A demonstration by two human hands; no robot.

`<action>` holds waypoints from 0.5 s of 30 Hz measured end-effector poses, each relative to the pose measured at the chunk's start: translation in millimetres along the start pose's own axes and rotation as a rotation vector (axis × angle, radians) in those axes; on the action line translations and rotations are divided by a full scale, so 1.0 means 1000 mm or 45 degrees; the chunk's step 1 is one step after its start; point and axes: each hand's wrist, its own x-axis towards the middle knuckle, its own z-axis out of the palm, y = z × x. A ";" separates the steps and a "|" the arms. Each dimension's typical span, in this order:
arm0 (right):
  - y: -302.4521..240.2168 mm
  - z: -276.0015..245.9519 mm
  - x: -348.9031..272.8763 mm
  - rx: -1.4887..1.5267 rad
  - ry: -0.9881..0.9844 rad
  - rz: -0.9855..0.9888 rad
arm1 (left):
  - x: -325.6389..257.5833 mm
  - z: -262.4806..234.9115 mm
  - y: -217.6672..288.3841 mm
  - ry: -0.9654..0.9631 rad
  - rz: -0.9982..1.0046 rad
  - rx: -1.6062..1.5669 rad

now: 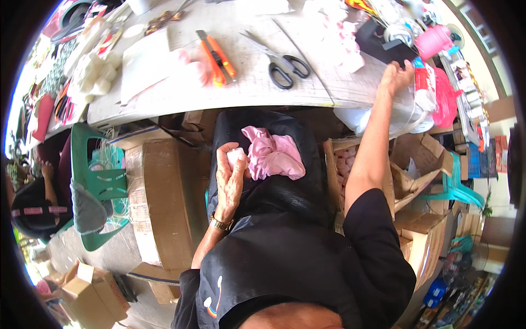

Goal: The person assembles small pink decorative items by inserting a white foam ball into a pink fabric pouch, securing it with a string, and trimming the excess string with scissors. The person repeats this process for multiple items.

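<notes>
Fingers of left hand pinch a pale block beside rumpled pink cloth; right hand, grip unclear.

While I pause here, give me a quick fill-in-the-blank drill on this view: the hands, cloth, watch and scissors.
1. The left hand holds a small pale object beside a cloth coloured ____.
2. The watch is on the person's ____ wrist.
3. The scissors on the table have handles coloured ____.
4. The hand at the table is the person's ____ one.

Missing words: pink; left; black; right.
</notes>
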 end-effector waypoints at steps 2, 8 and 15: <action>-0.009 -0.006 -0.008 -0.058 0.068 -0.301 | -0.001 -0.003 0.005 0.021 0.013 -0.069; -0.029 -0.042 0.013 0.071 0.060 -0.275 | -0.004 -0.012 0.004 0.010 -0.021 -0.113; 0.004 -0.051 0.076 -0.594 -0.044 -0.256 | -0.005 -0.012 -0.016 0.039 -0.101 -0.178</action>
